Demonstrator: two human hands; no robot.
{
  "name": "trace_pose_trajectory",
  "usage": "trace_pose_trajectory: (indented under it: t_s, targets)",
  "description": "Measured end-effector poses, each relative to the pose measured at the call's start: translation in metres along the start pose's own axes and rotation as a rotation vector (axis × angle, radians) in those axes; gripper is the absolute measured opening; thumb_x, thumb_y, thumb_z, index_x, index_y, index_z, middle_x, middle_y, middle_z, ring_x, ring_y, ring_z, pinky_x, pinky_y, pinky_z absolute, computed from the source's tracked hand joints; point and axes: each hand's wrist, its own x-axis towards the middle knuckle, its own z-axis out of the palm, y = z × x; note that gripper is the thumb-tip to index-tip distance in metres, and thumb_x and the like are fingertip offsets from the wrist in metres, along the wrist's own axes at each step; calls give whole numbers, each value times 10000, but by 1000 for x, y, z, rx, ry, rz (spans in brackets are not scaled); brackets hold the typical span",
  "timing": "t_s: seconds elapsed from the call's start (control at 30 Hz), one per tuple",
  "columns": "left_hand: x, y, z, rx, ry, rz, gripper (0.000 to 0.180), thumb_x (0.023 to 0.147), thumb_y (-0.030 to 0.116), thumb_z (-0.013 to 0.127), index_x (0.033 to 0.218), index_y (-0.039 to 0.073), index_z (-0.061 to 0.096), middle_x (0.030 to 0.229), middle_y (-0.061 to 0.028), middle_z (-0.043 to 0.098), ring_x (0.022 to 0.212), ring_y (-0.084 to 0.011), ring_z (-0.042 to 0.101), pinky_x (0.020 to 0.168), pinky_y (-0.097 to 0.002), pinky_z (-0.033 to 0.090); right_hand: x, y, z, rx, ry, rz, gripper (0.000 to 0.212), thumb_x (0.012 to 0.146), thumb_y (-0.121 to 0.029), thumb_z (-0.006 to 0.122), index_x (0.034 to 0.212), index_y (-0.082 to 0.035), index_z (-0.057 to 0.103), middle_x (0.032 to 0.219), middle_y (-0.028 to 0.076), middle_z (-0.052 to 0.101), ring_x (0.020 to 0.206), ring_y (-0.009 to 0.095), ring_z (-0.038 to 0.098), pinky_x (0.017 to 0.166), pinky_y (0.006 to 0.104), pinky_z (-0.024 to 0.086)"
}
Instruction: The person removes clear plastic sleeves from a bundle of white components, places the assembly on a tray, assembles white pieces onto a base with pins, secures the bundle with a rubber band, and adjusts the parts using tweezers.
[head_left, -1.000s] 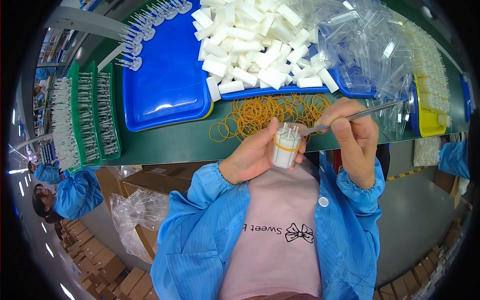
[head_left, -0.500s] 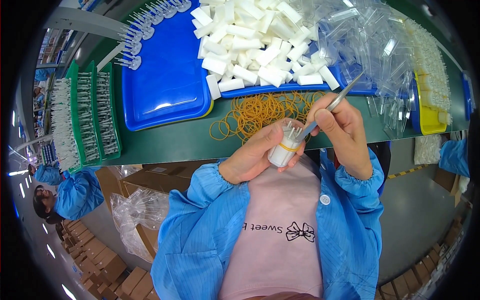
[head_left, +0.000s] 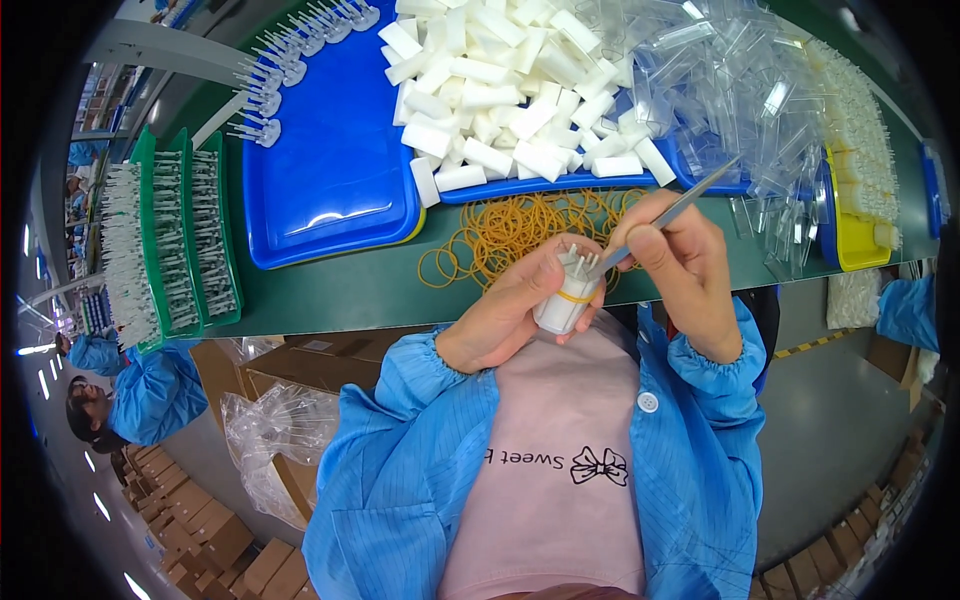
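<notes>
My left hand (head_left: 505,312) is closed around a small white assembly (head_left: 559,312), which has a yellow rubber band around it and thin white pins sticking up from its top. Between the thumb and fingers of my right hand (head_left: 682,262) is a pair of metal tweezers (head_left: 690,196), slanting down to the left. The tweezers' tip meets the top of the assembly beside the pins; exactly what it touches is too small to tell. Just beyond both hands lies a loose heap of orange-yellow rubber bands (head_left: 510,228) on the green table (head_left: 330,300).
White foam blocks (head_left: 500,90) pile up in a blue tray, with clear plastic pieces (head_left: 740,90) to their right. At left are a blue tray (head_left: 330,160), pronged white parts (head_left: 265,100) and green racks (head_left: 160,240). A yellow tray (head_left: 862,240) stands far right. Another person (head_left: 150,395) works at left.
The tweezers tilt slightly flatter, their tip still at the assembly's top. My left hand keeps its hold, with little movement. The view has shifted slightly.
</notes>
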Motion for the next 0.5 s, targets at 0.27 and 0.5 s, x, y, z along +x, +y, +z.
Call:
trace_pose_trajectory:
  t_s: [0.27,0.5]
  targets:
    - [3,4,-4,-355,31,-60,581,941,562,353,1182,46,468,934,-99,555,766,-193,570,504,-274,456,-6,-9,-12,-195,264,-207,121,920,-75,533,935,25,601,863,88,605,771,129,549,680,260,435]
    - [5,-5,-22,-587,-97,-89,563,928,528,365,1177,40,496,889,-128,517,716,-227,539,408,-285,413,-27,-8,-38,-1111,245,-85,204,843,-29,565,1042,-49,609,878,109,600,775,291,564,667,359,447]
